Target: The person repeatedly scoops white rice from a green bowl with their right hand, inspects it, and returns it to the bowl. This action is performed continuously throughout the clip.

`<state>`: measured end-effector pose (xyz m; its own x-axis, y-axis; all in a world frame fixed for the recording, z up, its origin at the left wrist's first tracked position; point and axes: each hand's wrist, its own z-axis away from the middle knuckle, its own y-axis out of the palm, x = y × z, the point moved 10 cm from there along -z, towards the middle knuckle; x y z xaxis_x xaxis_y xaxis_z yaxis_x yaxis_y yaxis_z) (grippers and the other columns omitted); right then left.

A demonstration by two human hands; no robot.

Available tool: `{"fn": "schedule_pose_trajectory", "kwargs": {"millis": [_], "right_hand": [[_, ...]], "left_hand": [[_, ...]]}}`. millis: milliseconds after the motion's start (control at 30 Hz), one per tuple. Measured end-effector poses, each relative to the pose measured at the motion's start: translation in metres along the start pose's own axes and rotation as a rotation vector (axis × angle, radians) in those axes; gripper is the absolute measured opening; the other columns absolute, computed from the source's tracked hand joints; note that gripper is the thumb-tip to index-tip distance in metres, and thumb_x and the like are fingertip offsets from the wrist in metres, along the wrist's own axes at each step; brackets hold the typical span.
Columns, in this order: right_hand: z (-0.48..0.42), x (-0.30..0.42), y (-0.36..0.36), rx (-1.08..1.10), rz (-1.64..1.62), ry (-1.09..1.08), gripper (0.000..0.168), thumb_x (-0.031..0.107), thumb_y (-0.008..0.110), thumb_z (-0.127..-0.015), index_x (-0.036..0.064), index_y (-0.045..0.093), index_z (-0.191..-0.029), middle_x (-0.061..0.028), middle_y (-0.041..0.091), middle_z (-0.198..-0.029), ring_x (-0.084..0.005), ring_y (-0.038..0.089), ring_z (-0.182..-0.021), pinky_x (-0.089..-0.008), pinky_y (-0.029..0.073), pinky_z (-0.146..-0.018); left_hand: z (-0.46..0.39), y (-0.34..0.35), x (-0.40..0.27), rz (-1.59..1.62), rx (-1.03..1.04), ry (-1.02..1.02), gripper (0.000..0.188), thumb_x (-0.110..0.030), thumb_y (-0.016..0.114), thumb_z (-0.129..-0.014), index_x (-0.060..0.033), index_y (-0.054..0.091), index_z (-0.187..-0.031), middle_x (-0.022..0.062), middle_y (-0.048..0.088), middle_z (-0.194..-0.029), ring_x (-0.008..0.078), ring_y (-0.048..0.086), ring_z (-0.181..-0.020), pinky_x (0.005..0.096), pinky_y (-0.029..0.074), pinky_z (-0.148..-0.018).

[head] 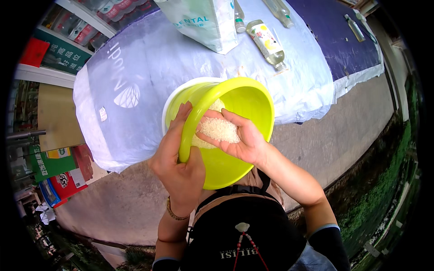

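My left hand (pixel 179 159) grips the thick rim of a yellow-green plastic basin (pixel 242 98), thumb on the near side and fingers along the outer wall. The basin is tilted, its mouth facing me. Inside it, my right hand (pixel 244 135) is turned palm up and cupped under a heap of white rice grains (pixel 219 130). More rice lies in the basin around and behind the fingers, partly hidden by them. A white round rim (pixel 169 96) shows behind the basin's left side; what it belongs to is mostly covered.
A plastic sheet (pixel 149 61) covers the table. On it stand a white-green bag (pixel 206 30), a labelled bottle of pale liquid (pixel 266 42) and several other bottles (pixel 279 12). Shelves with packed drinks (pixel 78 28) are at left. A black bag (pixel 244 230) hangs on my front.
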<state>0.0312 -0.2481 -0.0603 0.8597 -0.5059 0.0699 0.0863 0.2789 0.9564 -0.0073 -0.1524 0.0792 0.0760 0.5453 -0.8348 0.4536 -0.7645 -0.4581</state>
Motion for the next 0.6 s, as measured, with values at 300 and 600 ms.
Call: {"fn": "schedule_pose_trajectory", "kwargs": {"millis": [300, 600], "right_hand": [[-0.016, 0.006, 0.021, 0.032, 0.031, -0.023, 0.053, 0.029, 0.032, -0.112, -0.003, 0.038, -0.154, -0.0170, 0.043, -0.159, -0.0312, 0.040, -0.148, -0.0427, 0.035, -0.123], [-0.037, -0.004, 0.006, -0.153, 0.071, 0.025, 0.039, 0.025, 0.044, -0.110, -0.005, 0.054, -0.133, -0.0148, 0.062, -0.117, -0.0215, 0.060, -0.099, -0.0301, 0.055, -0.086]], "left_hand": [[-0.014, -0.015, 0.006, 0.027, -0.024, -0.001, 0.059, 0.013, 0.044, -0.071, 0.0100, 0.065, -0.126, 0.0240, 0.069, -0.128, 0.0398, 0.066, -0.122, 0.0456, 0.048, -0.108], [-0.026, -0.025, 0.017, 0.029, -0.040, 0.006, 0.056, 0.014, 0.045, -0.071, 0.0099, 0.066, -0.122, 0.0250, 0.069, -0.127, 0.0402, 0.066, -0.122, 0.0469, 0.049, -0.108]]}}
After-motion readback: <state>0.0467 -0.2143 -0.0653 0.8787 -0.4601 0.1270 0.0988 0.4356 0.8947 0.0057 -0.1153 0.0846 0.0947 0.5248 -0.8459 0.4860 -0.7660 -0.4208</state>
